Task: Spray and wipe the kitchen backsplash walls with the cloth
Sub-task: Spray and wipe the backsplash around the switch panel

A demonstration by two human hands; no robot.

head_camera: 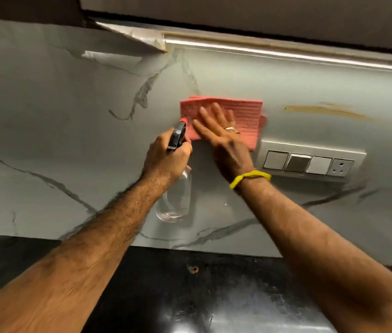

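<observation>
Fingers [210, 116] flat on cloth [245, 111] | left hand [166, 159] grips spray bottle [174, 198]

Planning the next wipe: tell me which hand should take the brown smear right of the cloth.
Right hand: probably best, since it presses the pink cloth flat on the backsplash, nearest the smear. The left hand holds the spray bottle.

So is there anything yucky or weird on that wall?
Yes. A brownish smear streaks the marble backsplash, right of the pink cloth and above the switch panel. It looks like dried grime; the cloth isn't on it.
</observation>
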